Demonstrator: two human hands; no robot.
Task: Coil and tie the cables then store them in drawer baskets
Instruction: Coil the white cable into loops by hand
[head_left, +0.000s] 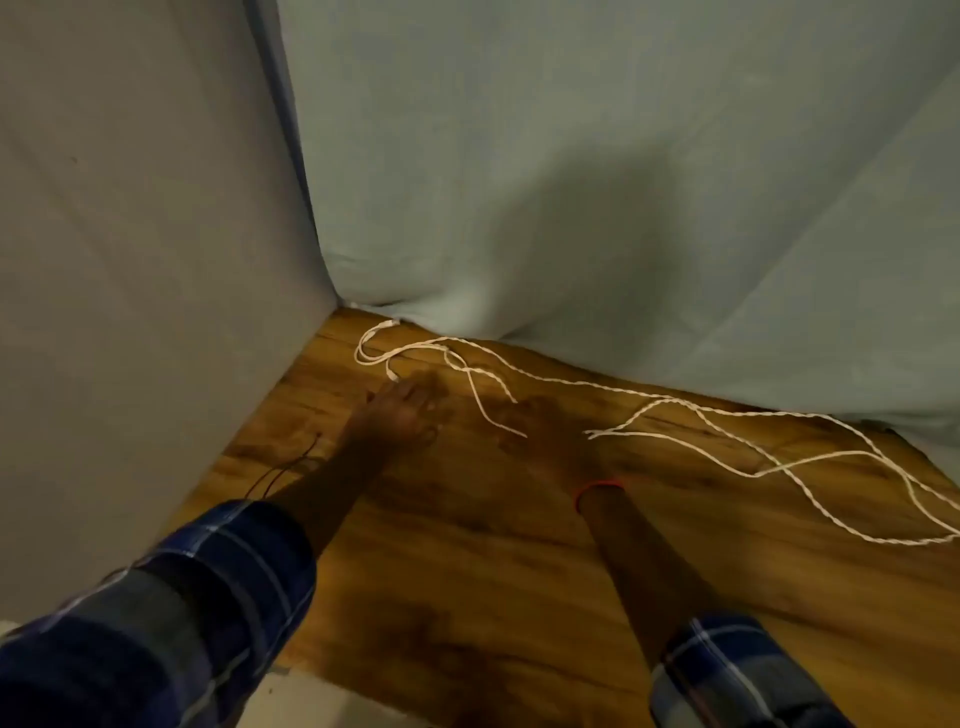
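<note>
A long white twisted cable (675, 400) lies loose across the wooden table (467, 571), from the back left corner to the right edge. A thinner white cable (379, 353) loops near the corner. My left hand (400, 415) reaches forward with straight fingers, its fingertips just short of that cable's end. My right hand (540, 431) lies low over the table where white cable strands meet it on both sides. It is dark and blurred, so its grip does not show. A red band (597, 488) circles the right wrist.
A thin dark cable (288, 467) lies by the left wall beside my left forearm. Grey cloth walls (571, 182) close off the table at the back and on the left. The table's near edge (322, 675) shows at the bottom left.
</note>
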